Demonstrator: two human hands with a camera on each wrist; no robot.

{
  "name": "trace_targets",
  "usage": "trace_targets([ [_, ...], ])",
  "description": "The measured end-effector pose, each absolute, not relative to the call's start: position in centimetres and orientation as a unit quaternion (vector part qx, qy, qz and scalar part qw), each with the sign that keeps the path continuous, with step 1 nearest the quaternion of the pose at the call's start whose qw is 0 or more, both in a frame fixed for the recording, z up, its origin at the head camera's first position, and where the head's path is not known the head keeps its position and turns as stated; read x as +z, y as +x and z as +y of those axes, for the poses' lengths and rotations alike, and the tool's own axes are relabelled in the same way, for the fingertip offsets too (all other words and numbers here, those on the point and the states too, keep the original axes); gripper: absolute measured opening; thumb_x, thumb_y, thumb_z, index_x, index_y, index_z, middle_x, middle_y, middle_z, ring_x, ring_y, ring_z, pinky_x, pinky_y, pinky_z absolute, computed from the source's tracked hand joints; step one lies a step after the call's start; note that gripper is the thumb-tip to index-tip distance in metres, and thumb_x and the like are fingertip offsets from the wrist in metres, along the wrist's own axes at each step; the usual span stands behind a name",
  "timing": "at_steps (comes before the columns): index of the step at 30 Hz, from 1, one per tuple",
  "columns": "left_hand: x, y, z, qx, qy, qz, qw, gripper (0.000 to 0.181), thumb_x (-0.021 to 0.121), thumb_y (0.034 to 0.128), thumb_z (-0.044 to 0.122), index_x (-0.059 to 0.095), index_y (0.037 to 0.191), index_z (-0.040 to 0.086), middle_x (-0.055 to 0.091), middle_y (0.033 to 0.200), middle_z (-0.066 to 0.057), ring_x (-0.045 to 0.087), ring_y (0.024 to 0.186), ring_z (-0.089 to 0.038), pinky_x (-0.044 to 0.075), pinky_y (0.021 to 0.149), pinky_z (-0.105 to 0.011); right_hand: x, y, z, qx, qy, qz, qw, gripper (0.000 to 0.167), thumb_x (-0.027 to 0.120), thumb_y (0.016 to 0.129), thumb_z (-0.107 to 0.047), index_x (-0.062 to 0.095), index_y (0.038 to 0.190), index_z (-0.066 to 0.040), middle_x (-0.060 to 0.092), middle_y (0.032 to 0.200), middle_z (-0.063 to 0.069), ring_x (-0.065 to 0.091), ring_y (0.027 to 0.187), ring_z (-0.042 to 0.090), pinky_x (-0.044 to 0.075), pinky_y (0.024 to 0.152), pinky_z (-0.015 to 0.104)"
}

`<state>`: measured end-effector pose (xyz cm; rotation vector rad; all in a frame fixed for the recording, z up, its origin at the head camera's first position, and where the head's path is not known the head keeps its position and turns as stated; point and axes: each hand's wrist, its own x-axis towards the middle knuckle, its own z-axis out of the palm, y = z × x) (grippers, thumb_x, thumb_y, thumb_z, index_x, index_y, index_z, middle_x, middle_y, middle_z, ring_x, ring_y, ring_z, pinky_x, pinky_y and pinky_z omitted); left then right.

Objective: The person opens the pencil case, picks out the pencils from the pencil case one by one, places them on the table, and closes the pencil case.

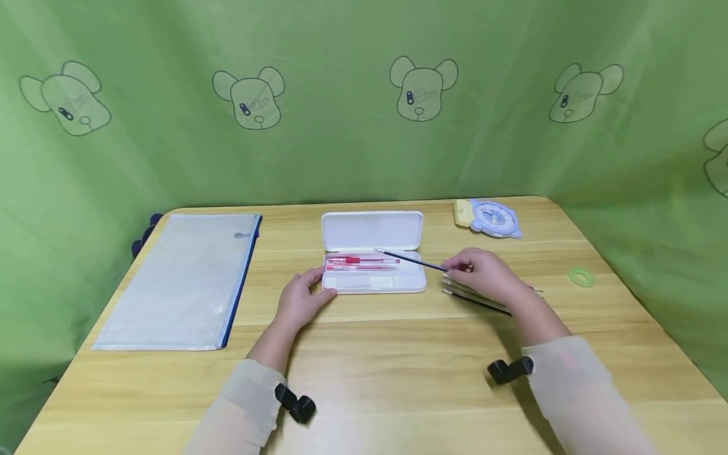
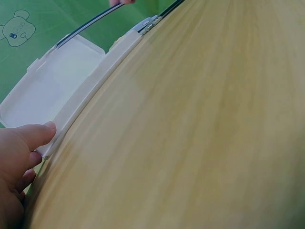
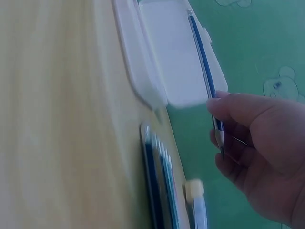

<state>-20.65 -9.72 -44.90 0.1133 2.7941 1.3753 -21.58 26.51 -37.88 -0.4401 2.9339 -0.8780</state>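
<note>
An open white pencil case (image 1: pixel 412 281) lies mid-table with its lid (image 1: pixel 372 230) raised at the back. Inside it are a red-capped pen (image 1: pixel 352 260) and a second clear pen with red parts (image 1: pixel 361 268). My left hand (image 1: pixel 298 300) holds the case's left end, its thumb (image 2: pixel 40 135) against the front wall in the left wrist view. Between thumb and fingers, my right hand (image 1: pixel 483 275) pinches a dark blue striped pencil (image 3: pixel 202 55), its eraser end over the case and its sharpened tip toward the palm. Several more pencils (image 1: pixel 474 300) lie beneath that hand, partly hidden.
A translucent mesh zip folder (image 1: pixel 176 284) with a blue edge lies at the left. At the back right sits a light-blue, clock-like object (image 1: pixel 495 218) beside a yellow block (image 1: pixel 463 213). A green ring (image 1: pixel 581 277) is farther right. Green curtain (image 1: pixel 341 158) surrounds the table.
</note>
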Motion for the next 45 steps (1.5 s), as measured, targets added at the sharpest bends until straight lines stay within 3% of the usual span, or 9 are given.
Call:
trace_targets([
  [7,-45.0,-20.8,-9.9,0.441,0.037,0.897,0.012,0.059,0.072,0.0889,0.032,0.053,0.141,0.011,0.054,0.145,-0.008,0.039,0.143,-0.032,0.018,0.126,-0.048,-38.7,-18.7,29.8,-0.263,-0.139,0.955,-0.004,0.017,0.069,0.089,-0.013,0.075,0.104,-0.007,0.069,0.095,0.008,0.057,0.085,0.015,0.05,0.075,0.031],
  [14,-44.9,-20.8,-10.1,0.437,0.043,0.898,0.01,0.058,0.071,0.0897,0.032,0.053,0.14,0.009,0.054,0.145,-0.01,0.041,0.142,-0.031,0.017,0.126,-0.047,-39.6,-16.1,32.4,-0.251,-0.109,0.962,-0.002,0.019,0.07,0.088,-0.013,0.074,0.106,-0.007,0.069,0.104,0.016,0.06,0.094,0.024,0.051,0.081,0.04],
  [21,-44.7,-20.7,-10.0,0.438,0.045,0.898,0.009,0.057,0.071,0.0901,0.031,0.053,0.14,0.009,0.054,0.145,-0.01,0.042,0.141,-0.03,0.016,0.126,-0.046,-40.6,-14.1,34.2,-0.238,-0.092,0.967,-0.001,0.018,0.071,0.088,-0.015,0.074,0.105,-0.008,0.069,0.095,0.006,0.056,0.084,0.009,0.051,0.072,0.025],
  [27,-44.6,-20.6,-9.9,0.441,0.04,0.897,0.014,0.057,0.07,0.0903,0.031,0.053,0.14,0.009,0.054,0.145,-0.01,0.041,0.142,-0.03,0.017,0.126,-0.046,-41.2,-13.0,35.1,-0.235,-0.081,0.969,0.001,0.018,0.072,0.088,-0.016,0.074,0.103,-0.008,0.069,0.094,0.005,0.057,0.085,0.01,0.05,0.071,0.025],
  [31,-44.6,-20.6,-9.8,0.444,0.04,0.895,0.015,0.057,0.071,0.0902,0.03,0.053,0.14,0.009,0.054,0.145,-0.01,0.041,0.142,-0.03,0.017,0.126,-0.046,-41.6,-12.5,35.8,-0.227,-0.072,0.971,0.004,0.017,0.071,0.088,-0.016,0.074,0.103,-0.008,0.07,0.096,0.007,0.06,0.087,0.013,0.052,0.075,0.031],
  [38,-44.7,-20.4,-9.7,0.449,0.038,0.892,0.018,0.056,0.071,0.0902,0.03,0.054,0.14,0.009,0.054,0.145,-0.01,0.041,0.143,-0.03,0.016,0.127,-0.046,-42.3,-12.1,36.4,-0.228,-0.061,0.972,0.016,0.017,0.069,0.088,-0.012,0.074,0.103,-0.007,0.07,0.104,0.015,0.064,0.097,0.031,0.053,0.085,0.05],
  [45,-45.0,-20.7,-9.8,0.448,0.047,0.893,0.008,0.055,0.072,0.0893,0.029,0.055,0.138,0.008,0.057,0.142,-0.01,0.044,0.14,-0.029,0.017,0.127,-0.043,-42.3,-12.1,36.5,-0.24,-0.057,0.969,0.022,0.018,0.068,0.088,-0.011,0.075,0.104,-0.008,0.066,0.117,0.026,0.058,0.112,0.05,0.047,0.094,0.064],
])
